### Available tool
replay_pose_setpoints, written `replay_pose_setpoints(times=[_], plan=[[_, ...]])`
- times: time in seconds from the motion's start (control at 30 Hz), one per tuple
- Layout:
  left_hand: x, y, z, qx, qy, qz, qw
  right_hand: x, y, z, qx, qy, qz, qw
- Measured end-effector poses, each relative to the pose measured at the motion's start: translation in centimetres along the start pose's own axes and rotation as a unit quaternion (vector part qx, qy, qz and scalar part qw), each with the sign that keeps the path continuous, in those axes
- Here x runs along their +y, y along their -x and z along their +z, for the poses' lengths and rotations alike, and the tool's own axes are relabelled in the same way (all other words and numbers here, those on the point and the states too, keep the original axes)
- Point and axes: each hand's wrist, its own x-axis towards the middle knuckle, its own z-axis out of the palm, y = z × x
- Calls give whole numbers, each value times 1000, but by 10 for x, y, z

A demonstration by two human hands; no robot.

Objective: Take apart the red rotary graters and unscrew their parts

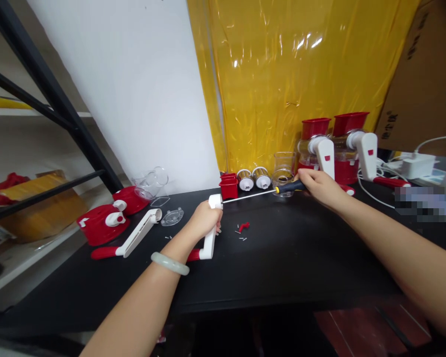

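Observation:
My left hand point(204, 220) is wrapped round a white crank handle point(208, 243) with a red grip, held above the black table. In my right hand point(315, 184) is a screwdriver point(290, 187) with a black and yellow handle. Its long shaft points left, and the tip meets the top end of the crank handle; whether it sits in a screw there is hidden. Below the shaft, a small curved red part point(244, 226) lies among several loose screws point(243, 239). Left of my left hand rests a second crank handle point(139, 233), near a clear plastic plate point(172, 216).
Red bases point(103, 224) and clear housings point(152, 182) stand at the left. Small red hoppers point(228, 187) and two drums point(261, 177) line the back. Two assembled grinders point(351, 144) stand at the back right, near white cables and an adapter point(418, 165). A black rack point(40, 64) borders the left.

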Motion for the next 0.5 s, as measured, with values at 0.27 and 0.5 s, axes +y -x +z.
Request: replay_pose_setpoints(times=[0.27,0.5], plan=[[2,1,-4,-5,25,-14,1000,-4,3,-3,13,4,-64,998],[5,1,-8,-1,41,-6,999,-3,2,8,29,-223,-6,974]])
